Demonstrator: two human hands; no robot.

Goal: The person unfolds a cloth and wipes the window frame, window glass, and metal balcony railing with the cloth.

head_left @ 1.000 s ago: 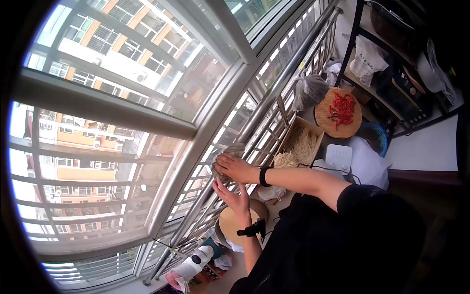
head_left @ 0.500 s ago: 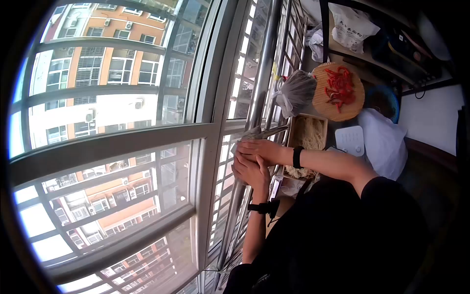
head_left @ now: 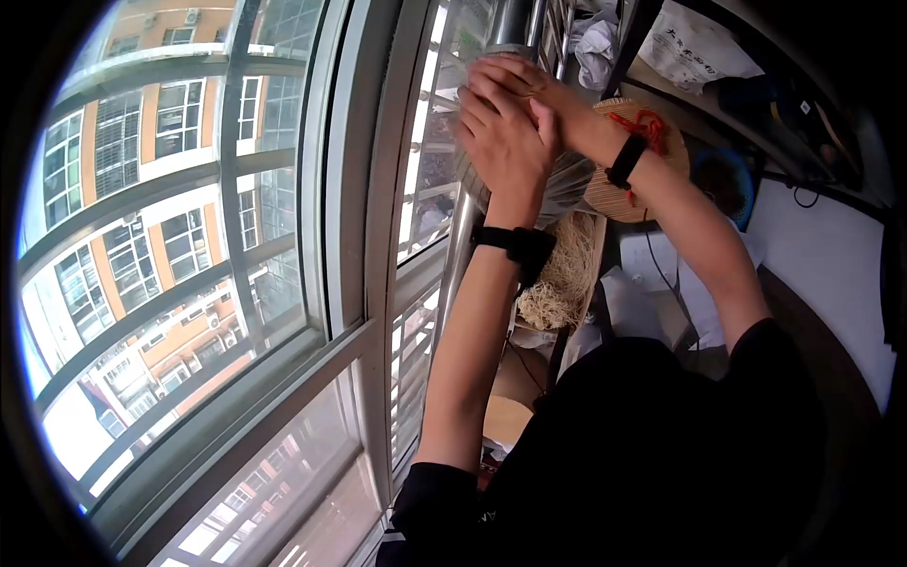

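My right hand [head_left: 520, 77] is wrapped round a steel handrail [head_left: 511, 23] beside the window, over a thin grey cloth [head_left: 513, 49] whose edge shows past the fingers. Just below and overlapping it, my left hand [head_left: 508, 142] curls round the same spot, its thumb against my right hand. Most of the cloth is hidden under both hands. Behind my left wrist hangs a grey plastic bag [head_left: 567, 184], partly covered.
A box of pale dried strands [head_left: 572, 260] stands right of the rail. Beyond are a round woven board [head_left: 666, 170] with red peppers [head_left: 650, 132], a blue-rimmed basket [head_left: 749, 189], a white device [head_left: 647, 260] and a dark shelf rack [head_left: 652, 90]. Window frames [head_left: 354, 161] run along the left.
Both hands have moved up along the rail with the cloth, past the hanging plastic bag. The view has turned, and my left forearm now reaches farther out.
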